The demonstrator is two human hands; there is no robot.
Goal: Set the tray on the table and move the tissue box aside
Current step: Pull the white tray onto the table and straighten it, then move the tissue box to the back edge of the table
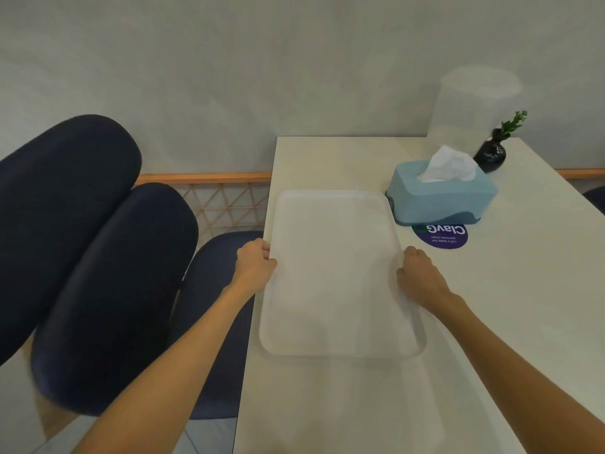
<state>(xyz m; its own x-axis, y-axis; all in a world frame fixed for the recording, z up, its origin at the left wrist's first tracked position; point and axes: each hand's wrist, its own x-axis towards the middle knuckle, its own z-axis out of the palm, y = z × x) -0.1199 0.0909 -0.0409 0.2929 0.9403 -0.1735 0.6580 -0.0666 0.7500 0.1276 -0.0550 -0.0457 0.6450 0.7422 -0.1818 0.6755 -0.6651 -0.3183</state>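
a white tray (337,273) lies lengthwise on the pale counter (491,306), close along the counter's left edge, and it seems to rest flat, though a slight lift cannot be ruled out. the left hand (253,265) is curled around the tray's left rim, fingers wrapped over the edge where the tray nearly meets the counter's side. the right hand (420,276) is clenched on the tray's right rim, roughly opposite the left one, about midway along the long side. both bare forearms reach in from the near side of the tray.

past the tray's far right corner sits the blue tissue box (442,194), just beside that corner and possibly touching it, with a white tissue standing up from its slot. on the near side of the tissue box a round purple sticker (440,237) lies flat on the counter, partly tucked under the box's edge. beyond the tissue box stands a small dark vase (490,155) with a green sprig, and behind that a pale, blurred cylinder (471,106) against the wall. left of the tray, off the counter, are dark blue chairs (98,257).
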